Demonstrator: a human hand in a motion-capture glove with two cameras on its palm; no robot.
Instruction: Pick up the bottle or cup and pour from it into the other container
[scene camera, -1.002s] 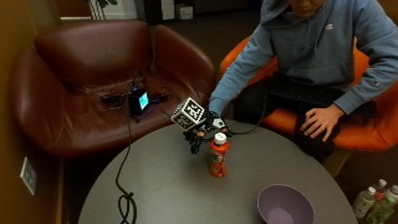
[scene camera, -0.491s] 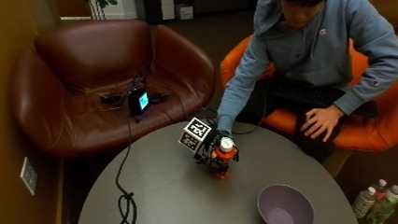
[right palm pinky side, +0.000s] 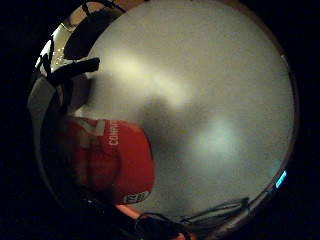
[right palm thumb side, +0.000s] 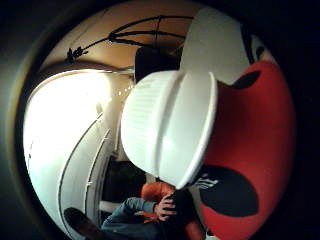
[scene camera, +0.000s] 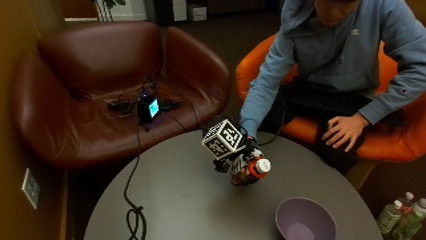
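Grey worktop (scene camera: 173, 200): right hand (scene camera: 241, 162) grips capped orange bottle (scene camera: 251, 170), tilted; pour into purple bowl (scene camera: 305, 220) not begun.

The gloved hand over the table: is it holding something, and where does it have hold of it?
Yes. The gloved right hand grips the orange bottle around its body, below the white cap. The bottle is tilted towards the purple bowl.

Partial "COMP" on red bottle (right palm pinky side: 112, 160) label
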